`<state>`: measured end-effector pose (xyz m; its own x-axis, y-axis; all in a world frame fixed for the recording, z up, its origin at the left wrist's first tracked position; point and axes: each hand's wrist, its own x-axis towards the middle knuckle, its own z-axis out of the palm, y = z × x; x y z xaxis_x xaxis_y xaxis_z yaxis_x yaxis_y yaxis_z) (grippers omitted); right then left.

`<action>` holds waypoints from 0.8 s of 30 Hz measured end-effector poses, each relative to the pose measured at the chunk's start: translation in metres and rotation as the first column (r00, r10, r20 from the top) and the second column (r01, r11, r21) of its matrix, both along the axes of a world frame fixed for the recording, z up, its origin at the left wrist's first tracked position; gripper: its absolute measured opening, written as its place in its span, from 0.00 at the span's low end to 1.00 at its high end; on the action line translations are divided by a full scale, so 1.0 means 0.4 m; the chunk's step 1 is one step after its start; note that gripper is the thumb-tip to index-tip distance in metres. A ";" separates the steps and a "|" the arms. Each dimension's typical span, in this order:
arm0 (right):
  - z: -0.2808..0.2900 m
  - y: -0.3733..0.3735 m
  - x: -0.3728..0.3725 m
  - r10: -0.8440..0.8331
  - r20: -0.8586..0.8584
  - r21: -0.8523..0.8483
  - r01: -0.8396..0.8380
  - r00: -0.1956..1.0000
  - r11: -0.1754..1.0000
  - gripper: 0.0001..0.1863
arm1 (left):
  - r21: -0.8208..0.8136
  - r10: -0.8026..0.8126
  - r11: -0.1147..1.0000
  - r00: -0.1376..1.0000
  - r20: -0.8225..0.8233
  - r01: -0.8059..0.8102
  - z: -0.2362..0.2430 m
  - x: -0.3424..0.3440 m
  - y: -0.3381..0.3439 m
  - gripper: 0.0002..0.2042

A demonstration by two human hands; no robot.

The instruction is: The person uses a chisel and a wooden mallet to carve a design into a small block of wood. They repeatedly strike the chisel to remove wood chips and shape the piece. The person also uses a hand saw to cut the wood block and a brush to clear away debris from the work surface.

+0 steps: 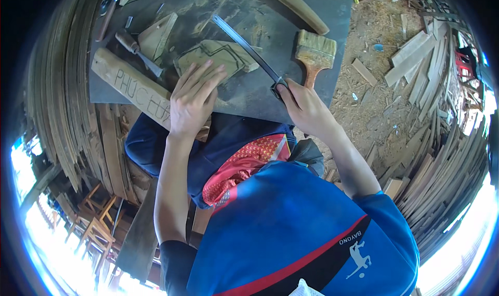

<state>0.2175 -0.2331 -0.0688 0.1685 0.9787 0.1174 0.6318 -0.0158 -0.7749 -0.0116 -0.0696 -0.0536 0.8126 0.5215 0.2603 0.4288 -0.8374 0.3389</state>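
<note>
My left hand (192, 101) lies with fingers stretched over a flat, pale piece of wood (239, 59) marked with a dark zigzag outline. My right hand (306, 106) is closed around the near end of a long, thin metal tool (247, 49); its shiny straight bar has a dark fitting by the fingers and points up to the left, over the wood. The handle end is hidden in the hand. Beside my left wrist runs a wooden bar (127, 80) with handwriting on it. A wide paintbrush (316, 54) with pale bristles lies just beyond my right hand.
A wood-handled chisel (136, 47) and an angular wood offcut (157, 36) lie on the dark tabletop (195, 10). A curved wooden piece (296, 7) rests at the far edge. Boards (416, 59) and shavings cover the ground at right; long planks (67, 88) stand at left.
</note>
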 end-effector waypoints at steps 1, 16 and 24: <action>0.006 0.002 -0.007 -0.028 -0.067 -0.071 0.024 0.997 0.997 0.11 | -0.003 0.000 1.000 1.000 -0.001 0.000 -0.005 -0.003 -0.003 0.18; 0.043 0.016 -0.062 -0.067 0.025 -0.425 0.071 0.997 0.903 0.14 | -0.038 0.314 0.948 0.948 -0.045 -0.316 -0.020 0.007 0.003 0.52; 0.042 0.024 -0.061 -0.093 0.018 -0.398 0.092 0.996 0.913 0.15 | 0.011 0.306 0.950 0.916 -0.260 -0.314 -0.038 0.011 0.045 0.57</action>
